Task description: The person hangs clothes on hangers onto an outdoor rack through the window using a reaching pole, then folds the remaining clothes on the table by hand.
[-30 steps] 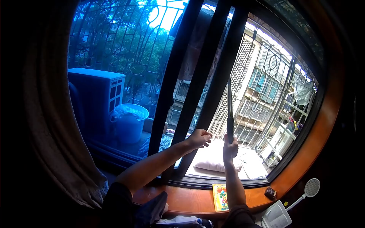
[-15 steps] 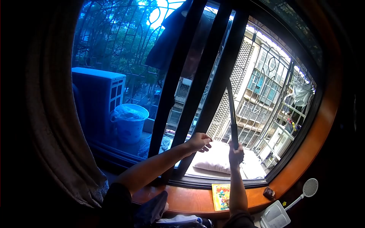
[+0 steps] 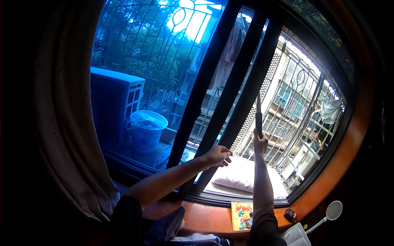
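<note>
My right hand (image 3: 260, 143) is wrapped round the dark grip of a long thin pole (image 3: 258, 119). The pole points up and out through the open part of the sliding window; its far end is hidden behind the dark window frame (image 3: 242, 110). My left hand (image 3: 217, 156) is beside this frame, with its fingers curled in and the thumb near the index finger. Whatever it may pinch is too small to make out. Outside, below my hands, a pale pillow (image 3: 234, 179) lies on a white surface.
A picture book (image 3: 241, 215), a small dark brown object (image 3: 289, 214) and a white fly swatter (image 3: 333, 211) are near the wooden sill (image 3: 205, 214). Behind the left pane stand a bucket (image 3: 145, 133) and an outdoor unit (image 3: 111, 102). A curtain (image 3: 61, 123) hangs left.
My right hand has gone up and further out with the pole, so less of the pole shows. Dark cloth behind the left pane has gone from there. The view has shifted slightly.
</note>
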`<state>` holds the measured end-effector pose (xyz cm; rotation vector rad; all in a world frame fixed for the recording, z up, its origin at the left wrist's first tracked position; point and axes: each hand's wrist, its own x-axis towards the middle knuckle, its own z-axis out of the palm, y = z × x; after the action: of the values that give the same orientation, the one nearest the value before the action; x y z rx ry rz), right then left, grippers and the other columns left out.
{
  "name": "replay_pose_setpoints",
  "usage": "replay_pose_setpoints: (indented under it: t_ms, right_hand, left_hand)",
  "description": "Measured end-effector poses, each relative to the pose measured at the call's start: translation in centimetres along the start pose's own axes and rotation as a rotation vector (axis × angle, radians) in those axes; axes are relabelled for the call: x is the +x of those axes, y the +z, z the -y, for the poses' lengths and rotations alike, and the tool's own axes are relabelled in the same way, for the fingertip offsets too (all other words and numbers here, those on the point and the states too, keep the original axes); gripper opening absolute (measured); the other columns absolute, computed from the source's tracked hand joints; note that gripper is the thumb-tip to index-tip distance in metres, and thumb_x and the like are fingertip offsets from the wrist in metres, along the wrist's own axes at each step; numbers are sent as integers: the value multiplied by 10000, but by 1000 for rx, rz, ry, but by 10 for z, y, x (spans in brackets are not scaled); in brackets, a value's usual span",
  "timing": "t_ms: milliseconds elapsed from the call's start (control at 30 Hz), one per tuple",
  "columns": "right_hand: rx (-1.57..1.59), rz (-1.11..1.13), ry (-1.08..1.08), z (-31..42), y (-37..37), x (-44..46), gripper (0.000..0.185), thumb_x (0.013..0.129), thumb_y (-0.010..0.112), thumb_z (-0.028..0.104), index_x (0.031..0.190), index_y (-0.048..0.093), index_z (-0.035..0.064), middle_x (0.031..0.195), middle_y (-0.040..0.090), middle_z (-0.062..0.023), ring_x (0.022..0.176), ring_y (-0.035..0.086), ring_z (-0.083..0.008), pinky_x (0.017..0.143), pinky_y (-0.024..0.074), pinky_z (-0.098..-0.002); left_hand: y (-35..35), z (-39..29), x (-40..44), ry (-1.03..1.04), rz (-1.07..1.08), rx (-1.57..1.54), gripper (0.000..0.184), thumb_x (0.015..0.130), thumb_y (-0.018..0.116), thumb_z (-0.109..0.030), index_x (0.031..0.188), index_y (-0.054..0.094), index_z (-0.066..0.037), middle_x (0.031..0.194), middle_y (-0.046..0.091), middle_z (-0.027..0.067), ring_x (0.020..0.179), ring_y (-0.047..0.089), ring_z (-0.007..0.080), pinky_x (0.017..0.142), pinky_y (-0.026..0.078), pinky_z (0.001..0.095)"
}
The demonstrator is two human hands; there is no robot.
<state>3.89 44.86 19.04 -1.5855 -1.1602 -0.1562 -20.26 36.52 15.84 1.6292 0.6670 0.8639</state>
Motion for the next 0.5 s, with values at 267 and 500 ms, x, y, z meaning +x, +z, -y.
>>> replay_pose_setpoints:
  t_ms: [267, 500]
  right_hand:
    - [389, 74, 54, -13, 15, -8, 459, 746, 613, 496, 693, 573, 41, 488, 481, -16, 444, 502, -109, 424, 379, -278]
    - [614, 247, 214, -76, 15, -51, 435, 737, 652, 470, 625, 467, 92, 431, 418, 23, 324, 393, -60, 300, 289, -214]
  left_hand:
    - [-13, 4, -11, -19, -42, -19, 267, 906, 424, -160, 1073, 519, 26, 943, 602, 156, 848, 606, 204, 736, 502, 306]
    - [-6, 5, -14, -46, -35, 39, 259, 900, 428, -153, 1055, 511, 37, 945, 601, 172, 819, 616, 209, 718, 505, 305]
